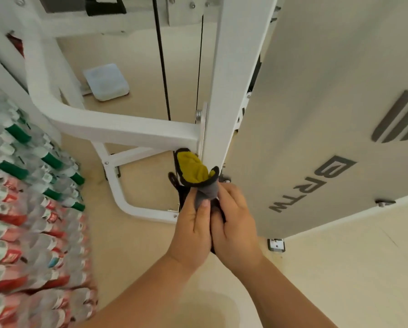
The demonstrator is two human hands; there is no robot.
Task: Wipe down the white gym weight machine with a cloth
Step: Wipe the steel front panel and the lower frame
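Both hands hold one cloth (198, 176) low down by the white weight machine (224, 91). The left hand (193, 223) and the right hand (236, 221) press together, fingers closed tight on the grey part. The yellow part sticks up and touches the white upright post, just under the side bar. Packs of bottles (28, 209) sit on the floor (139, 256) at the left.

Gym: white weight machine (221, 67)
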